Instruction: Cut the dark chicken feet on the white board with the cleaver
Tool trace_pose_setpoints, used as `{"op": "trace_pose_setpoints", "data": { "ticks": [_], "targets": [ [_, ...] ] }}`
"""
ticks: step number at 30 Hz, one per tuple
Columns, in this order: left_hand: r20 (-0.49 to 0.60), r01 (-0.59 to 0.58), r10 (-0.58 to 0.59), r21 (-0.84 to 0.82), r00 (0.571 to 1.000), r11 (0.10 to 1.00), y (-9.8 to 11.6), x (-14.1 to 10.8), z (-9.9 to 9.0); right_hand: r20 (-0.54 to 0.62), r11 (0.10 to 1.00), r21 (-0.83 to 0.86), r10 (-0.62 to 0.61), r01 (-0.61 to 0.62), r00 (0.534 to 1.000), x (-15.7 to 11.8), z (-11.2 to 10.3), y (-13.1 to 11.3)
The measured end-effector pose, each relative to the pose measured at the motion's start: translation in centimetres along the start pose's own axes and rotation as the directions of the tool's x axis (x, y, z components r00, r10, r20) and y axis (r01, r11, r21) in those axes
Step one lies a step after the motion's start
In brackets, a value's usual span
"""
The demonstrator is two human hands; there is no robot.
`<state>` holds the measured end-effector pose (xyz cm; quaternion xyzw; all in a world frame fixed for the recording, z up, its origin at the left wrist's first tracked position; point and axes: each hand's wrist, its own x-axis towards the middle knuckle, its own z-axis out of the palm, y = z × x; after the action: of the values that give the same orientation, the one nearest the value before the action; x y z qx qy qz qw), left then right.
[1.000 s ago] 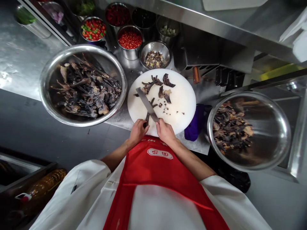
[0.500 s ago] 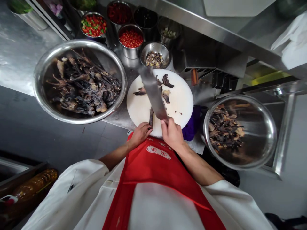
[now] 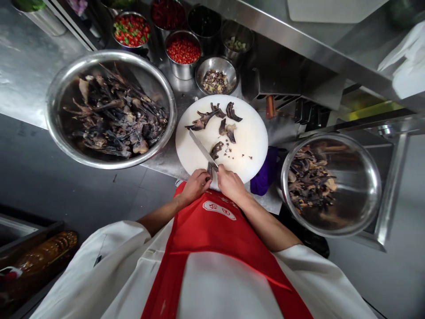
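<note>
My right hand (image 3: 230, 182) is closed round the handle of a cleaver (image 3: 200, 146). Its blade sits edge-down on a dark chicken foot (image 3: 210, 170) near the front of a round white cutting board (image 3: 254, 135). The fingers of my left hand (image 3: 195, 186) grip the near end of that foot, just left of the blade's heel. Beyond the blade lies a dark cut piece (image 3: 217, 149), with small crumbs beside it. Several more chicken foot pieces (image 3: 233, 112) are spread over the back of the board.
A big steel bowl (image 3: 171, 126) heaped with dark chicken feet stands left. Another steel bowl (image 3: 358, 190) of cut pieces is at right. Behind the board are a small bowl (image 3: 199, 79) of chopped bits and pots of chopped red chilies (image 3: 183, 51). A knife rack (image 3: 270, 107) stands back right.
The cleaver has come down from above the board onto the chicken foot, and my right hand lowered leftward with it. A cut piece now shows beyond the blade. My left hand stays nearly still.
</note>
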<state>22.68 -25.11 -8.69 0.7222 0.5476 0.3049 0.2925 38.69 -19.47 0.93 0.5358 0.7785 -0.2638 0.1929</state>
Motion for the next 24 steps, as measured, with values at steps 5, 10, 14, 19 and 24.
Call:
{"op": "trace_pose_setpoints", "data": {
  "ticks": [5,10,14,19,24],
  "targets": [
    [0.030,0.073,-0.074,0.027,0.997,0.997,1.0,0.8,0.0,0.072,1.000,0.003,0.019,-0.020,0.997,-2.0,0.7,1.2],
    [0.099,0.114,-0.118,0.044,0.988,0.993,1.7,2.0,-0.2,0.023,0.997,0.078,0.003,-0.005,1.000,0.1,1.1,-0.5],
    [0.098,0.187,-0.197,0.108,0.975,0.977,2.4,2.4,-0.2,0.010,0.994,0.104,-0.033,0.032,0.999,-0.7,0.9,-0.1],
    [0.019,0.339,-0.351,0.218,0.936,0.915,1.9,2.6,-1.2,0.109,0.978,0.205,0.010,-0.032,0.994,-5.8,2.9,4.6],
    [-0.070,0.430,-0.437,0.370,0.897,0.823,0.5,6.1,-4.0,0.019,0.917,0.398,0.023,-0.029,1.000,-8.3,4.8,8.9]
  ]
}}
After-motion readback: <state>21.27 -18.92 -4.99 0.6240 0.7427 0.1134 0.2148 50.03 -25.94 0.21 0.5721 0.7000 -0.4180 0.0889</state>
